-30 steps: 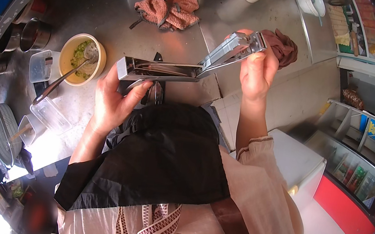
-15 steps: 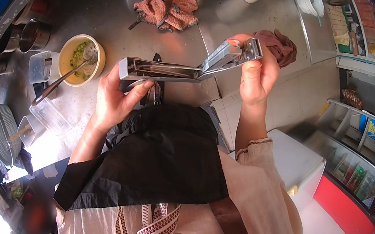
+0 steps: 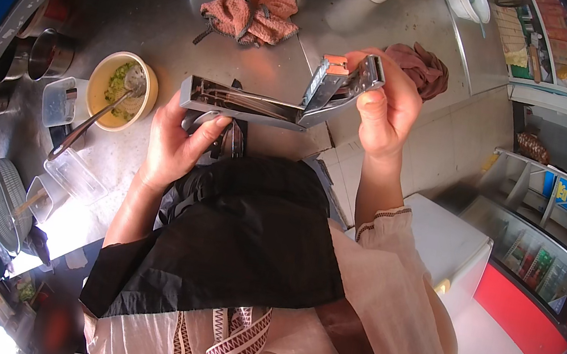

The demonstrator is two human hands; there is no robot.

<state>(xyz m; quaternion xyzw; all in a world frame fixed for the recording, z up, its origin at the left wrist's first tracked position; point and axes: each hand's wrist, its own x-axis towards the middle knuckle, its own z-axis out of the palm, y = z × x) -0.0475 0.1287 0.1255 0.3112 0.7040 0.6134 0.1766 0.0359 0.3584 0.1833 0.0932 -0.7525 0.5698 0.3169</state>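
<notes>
Case (image 3: 245, 114): metal, smooth, glossy, mirror-like in places. Surface (image 3: 153, 18): sheet metal, smooth, semi-gloss, glare patches. Rag (image 3: 248, 18): rough, nubby cloth, matt. Cloth (image 3: 424, 70): softer, finer weave, matt. Bowl (image 3: 94, 103): looks plastic, smooth, slight sheen. Ladle (image 3: 85, 131): smooth handle, some shine, material unclear. Tub (image 3: 52, 115): clear plastic, glossy. Pot (image 3: 59, 59): metal, shiny. Basket (image 3: 4, 205): plastic, perforated. Apron (image 3: 236, 250): smooth fabric, creased, mostly matt. Sleeve (image 3: 394, 267): thin, matt cloth.

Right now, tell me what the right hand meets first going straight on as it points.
Probably the brown cloth, seen past the right hand; depth is unclear, so the hand might pass above.
</notes>
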